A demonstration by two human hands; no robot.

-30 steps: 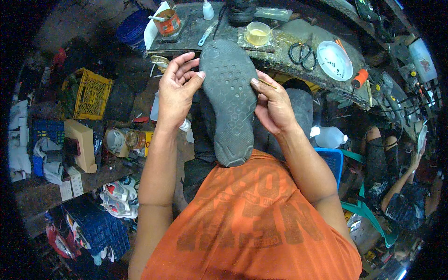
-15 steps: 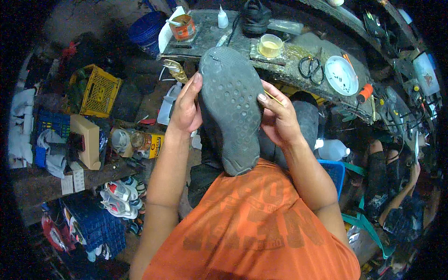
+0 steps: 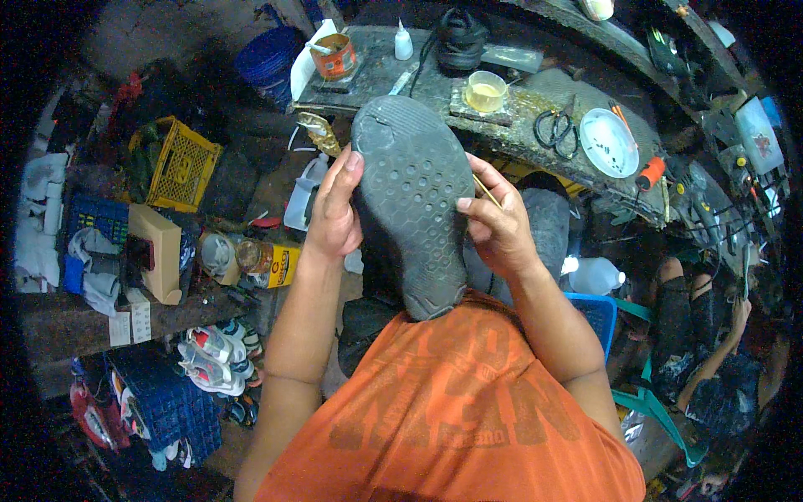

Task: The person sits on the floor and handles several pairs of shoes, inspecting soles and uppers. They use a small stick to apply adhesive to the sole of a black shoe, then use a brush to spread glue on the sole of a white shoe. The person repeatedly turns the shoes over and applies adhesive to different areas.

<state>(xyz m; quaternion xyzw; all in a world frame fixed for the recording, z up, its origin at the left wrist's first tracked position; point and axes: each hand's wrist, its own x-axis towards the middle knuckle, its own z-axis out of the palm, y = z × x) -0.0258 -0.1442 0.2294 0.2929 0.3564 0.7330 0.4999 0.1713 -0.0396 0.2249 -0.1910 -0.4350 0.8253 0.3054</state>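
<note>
Both bare forearms rise from the lower edge, elbows bent. The left hand (image 3: 335,213) is cupped with its fingers upright. The right hand (image 3: 500,230) is curled, thumb and fingers pinching inward.

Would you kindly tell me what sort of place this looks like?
Probably a shoe-repair workshop: both hands hold a dark rubber-soled shoe sole up, black-handled scissors and a cup of yellowish liquid sit on the cluttered workbench, and sneakers are piled below.

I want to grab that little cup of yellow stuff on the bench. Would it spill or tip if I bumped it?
Probably yes. The cup is open-topped and looks fairly full of yellow liquid, so a bump would likely slosh it. It seems small and light, perched on a small block, so it could slide or tip easily.
</note>
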